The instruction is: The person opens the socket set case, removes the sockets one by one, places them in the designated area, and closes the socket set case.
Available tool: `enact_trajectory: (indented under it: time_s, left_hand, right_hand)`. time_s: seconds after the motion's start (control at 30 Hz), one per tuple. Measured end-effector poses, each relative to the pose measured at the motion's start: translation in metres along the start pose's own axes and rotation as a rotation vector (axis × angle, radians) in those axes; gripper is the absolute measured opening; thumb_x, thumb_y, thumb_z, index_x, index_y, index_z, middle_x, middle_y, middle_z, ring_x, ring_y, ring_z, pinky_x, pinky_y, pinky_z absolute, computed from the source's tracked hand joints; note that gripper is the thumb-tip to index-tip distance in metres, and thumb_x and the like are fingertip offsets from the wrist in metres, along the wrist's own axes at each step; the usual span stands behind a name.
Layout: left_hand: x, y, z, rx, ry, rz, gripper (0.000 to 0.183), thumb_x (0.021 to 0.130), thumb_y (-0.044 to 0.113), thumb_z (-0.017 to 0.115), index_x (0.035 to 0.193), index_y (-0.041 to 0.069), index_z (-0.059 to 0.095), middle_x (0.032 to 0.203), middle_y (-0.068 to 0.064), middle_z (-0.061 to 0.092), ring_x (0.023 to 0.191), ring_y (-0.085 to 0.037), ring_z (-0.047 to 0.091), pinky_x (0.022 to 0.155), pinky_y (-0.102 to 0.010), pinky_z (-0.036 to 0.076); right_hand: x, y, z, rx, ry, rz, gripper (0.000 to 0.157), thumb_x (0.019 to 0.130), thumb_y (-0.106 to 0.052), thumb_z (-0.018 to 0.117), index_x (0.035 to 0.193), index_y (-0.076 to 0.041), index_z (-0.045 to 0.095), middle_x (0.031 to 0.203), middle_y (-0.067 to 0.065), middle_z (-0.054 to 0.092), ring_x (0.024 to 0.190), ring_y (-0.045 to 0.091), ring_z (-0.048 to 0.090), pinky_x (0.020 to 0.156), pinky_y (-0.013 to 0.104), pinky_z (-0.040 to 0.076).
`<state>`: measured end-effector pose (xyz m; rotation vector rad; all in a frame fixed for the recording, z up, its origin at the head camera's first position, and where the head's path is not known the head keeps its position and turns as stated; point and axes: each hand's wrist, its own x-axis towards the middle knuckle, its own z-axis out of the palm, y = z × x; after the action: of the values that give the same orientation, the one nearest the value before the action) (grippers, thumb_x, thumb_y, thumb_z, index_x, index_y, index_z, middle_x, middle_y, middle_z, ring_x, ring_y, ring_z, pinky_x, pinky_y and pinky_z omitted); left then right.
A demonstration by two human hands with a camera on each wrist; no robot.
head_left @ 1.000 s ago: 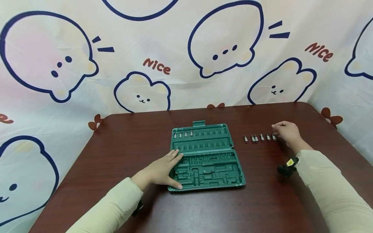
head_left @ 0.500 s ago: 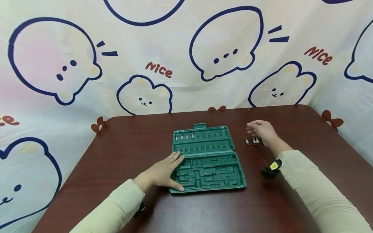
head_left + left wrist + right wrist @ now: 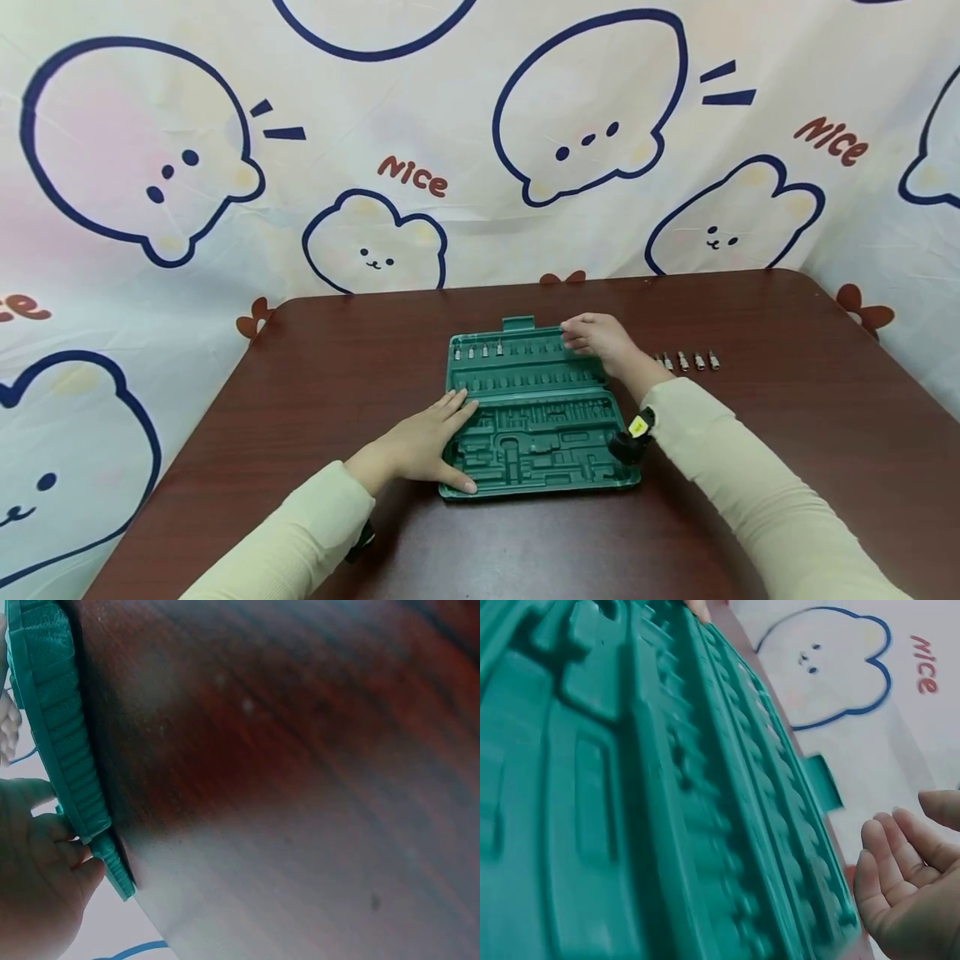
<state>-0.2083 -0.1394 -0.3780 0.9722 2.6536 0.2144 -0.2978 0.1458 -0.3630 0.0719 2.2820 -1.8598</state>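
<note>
A green moulded plastic tool case point(image 3: 540, 392) lies unfolded on the table. Several small metal sockets point(image 3: 486, 351) stand in the left slots of its upper row. My left hand point(image 3: 420, 442) rests spread on the case's left edge, with its fingers along that edge in the left wrist view. Over the right end of the upper row is my right hand point(image 3: 600, 340), its fingers bent inward. In the right wrist view the right hand point(image 3: 907, 877) shows bent fingers and a thumb apart from them; I cannot tell whether it holds a socket.
Several loose metal sockets point(image 3: 683, 362) lie in a row on the brown wooden table point(image 3: 787, 442), right of the case and partly behind my right forearm. A latch tab point(image 3: 518, 323) sticks out at the case's far edge. A printed cloth point(image 3: 465, 125) hangs behind the table.
My right hand has moved left from the far end of the loose sockets to above the case's upper right corner. The left hand stays on the case.
</note>
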Motion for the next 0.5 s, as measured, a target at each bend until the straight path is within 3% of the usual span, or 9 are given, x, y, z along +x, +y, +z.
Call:
enact_trajectory:
  time_s: [0.5]
  left_hand:
    - [0.000,0.001,-0.001,-0.017,0.006,0.003,0.106,0.061,0.071,0.052,0.140,0.014,0.011,0.144,-0.009,0.004,0.129,-0.025,0.003,0.096,-0.044,0.024]
  right_hand:
    - [0.032,-0.006,0.060,-0.148,-0.090,-0.039,0.025,0.088,-0.021,0.051,0.104,-0.003,0.058,0.105,0.012,0.056,0.093,0.024,0.052,0.080,0.038,0.040]
